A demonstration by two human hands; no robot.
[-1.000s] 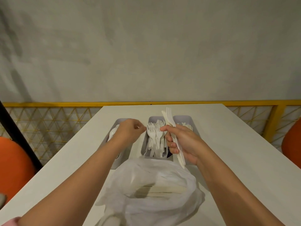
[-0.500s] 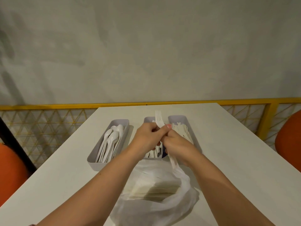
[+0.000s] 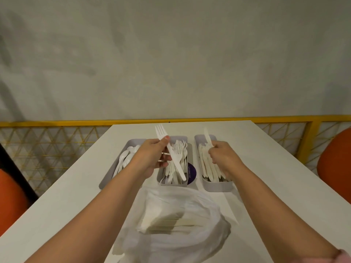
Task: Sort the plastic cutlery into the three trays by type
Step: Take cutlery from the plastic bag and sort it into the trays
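Note:
Three grey trays stand side by side on the white table. The left tray (image 3: 106, 182) holds spoons, the middle tray (image 3: 171, 184) forks, the right tray (image 3: 216, 186) knives. My left hand (image 3: 152, 158) pinches a white plastic fork (image 3: 171, 150) above the middle tray, tines pointing away from me. My right hand (image 3: 224, 158) grips a white plastic knife (image 3: 207, 137) over the right tray. A translucent plastic bag (image 3: 180, 224) with more cutlery inside lies in front of the trays.
A purple round sticker (image 3: 191, 172) shows between the middle and right trays. A yellow railing (image 3: 57, 123) with mesh runs behind the table. Orange chairs stand at the left (image 3: 9, 198) and right (image 3: 336, 158).
My hands were together half a second ago; now they have parted. The left hand has taken the fork over the middle tray and the right hand carries the knife over the right tray.

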